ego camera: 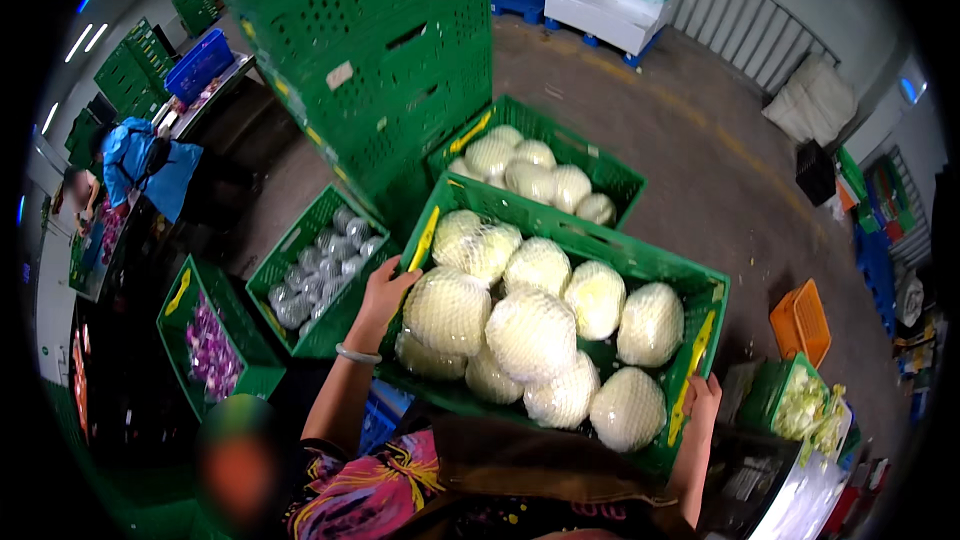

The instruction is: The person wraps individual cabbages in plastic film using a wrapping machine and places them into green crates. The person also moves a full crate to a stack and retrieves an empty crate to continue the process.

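A green plastic crate (660, 259) spans the space before my body. In it lie several pale, round heads of cabbage (531, 334), wrapped in film and white foam netting. My left hand (386, 292) grips the crate's left end by the yellow handle (424, 240), a bangle on its wrist. At the right end my right hand (699, 401) holds the rim beside the other yellow handle (690, 379). Just beyond stands a second green crate (619, 184) of similar wrapped heads (532, 172). What bears the held crate's weight from below is hidden.
A tall stack of green crates (367, 52) rises ahead on the left. Left of me are a crate of wrapped dark produce (322, 266) and one of purple produce (214, 349). An orange basket (802, 322) and leafy trimmings (802, 405) lie right. People in the left background include one in blue (150, 165).
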